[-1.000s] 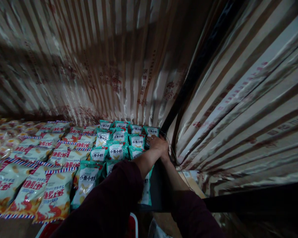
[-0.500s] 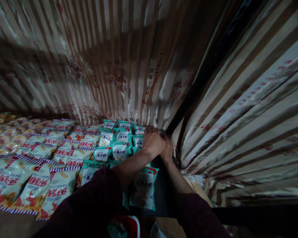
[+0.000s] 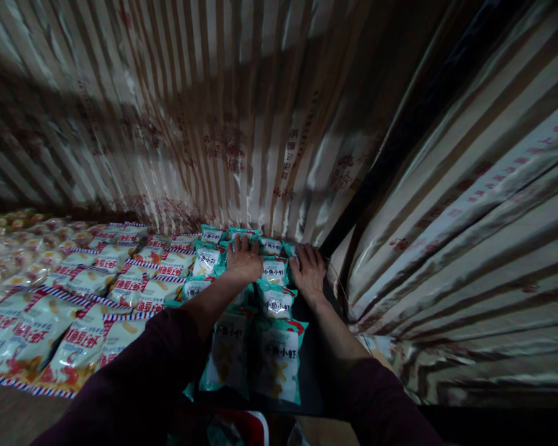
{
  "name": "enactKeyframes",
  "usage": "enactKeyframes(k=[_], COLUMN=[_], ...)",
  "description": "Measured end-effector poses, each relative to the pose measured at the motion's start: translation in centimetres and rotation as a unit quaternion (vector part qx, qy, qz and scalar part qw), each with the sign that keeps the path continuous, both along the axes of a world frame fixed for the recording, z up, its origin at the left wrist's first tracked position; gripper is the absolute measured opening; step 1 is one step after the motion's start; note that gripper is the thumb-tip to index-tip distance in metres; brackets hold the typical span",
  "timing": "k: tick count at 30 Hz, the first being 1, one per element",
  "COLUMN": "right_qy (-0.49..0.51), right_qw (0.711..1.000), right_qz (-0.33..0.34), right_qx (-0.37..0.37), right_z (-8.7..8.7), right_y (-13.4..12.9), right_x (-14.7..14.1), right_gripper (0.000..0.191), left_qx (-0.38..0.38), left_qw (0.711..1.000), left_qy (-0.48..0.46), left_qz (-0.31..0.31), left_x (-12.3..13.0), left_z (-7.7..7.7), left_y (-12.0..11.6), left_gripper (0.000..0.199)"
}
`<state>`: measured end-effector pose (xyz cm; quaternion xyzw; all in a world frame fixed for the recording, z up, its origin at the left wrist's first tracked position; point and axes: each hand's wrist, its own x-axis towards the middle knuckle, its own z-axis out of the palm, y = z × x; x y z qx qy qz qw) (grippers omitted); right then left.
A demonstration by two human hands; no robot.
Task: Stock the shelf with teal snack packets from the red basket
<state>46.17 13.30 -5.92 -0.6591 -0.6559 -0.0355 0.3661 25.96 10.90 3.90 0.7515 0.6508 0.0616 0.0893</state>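
At least eleven green-edged bags stand in view on the dark surface, packed in rough rows that run from the near edge back to the striped sheeting. Sleeves and hands cover part of the group, so the full count cannot be told.

Two bare hands reach in among them. The left hand lies palm down over the back part of the group, its grip open with fingers spread, resting on bags and closed around none. The right hand is at the back right corner, fingers extended and a little apart; its grip is loose, its thumb side beside the rearmost right bag. Whether it presses on that bag cannot be told.

To the left are more than ten white bags with red lettering and striped ends, overlapping in rows. Farther left sit many round items in clear wrapping, too crowded to count.

One red container with a white rim shows below the near edge, partly cut off; something greenish lies inside, too dim to make out. The bags look filled and puffed, contents hidden behind printed fronts. One black pole slants down to the back right corner.
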Motion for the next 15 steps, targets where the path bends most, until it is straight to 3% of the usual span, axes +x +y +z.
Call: enactKeyframes(k=[15], right_qy=[-0.040], right_qw=[0.993], right_qz=[0.073], right_qx=[-0.088], right_z=[1.4], right_y=[1.2], right_x=[-1.3], right_gripper=[0.043], left_qx=[0.023], left_qw=[1.000], left_qy=[-0.006], left_qz=[0.006], left_x=[-0.6], left_z=[-1.8], left_y=[0.5], left_gripper=[0.056])
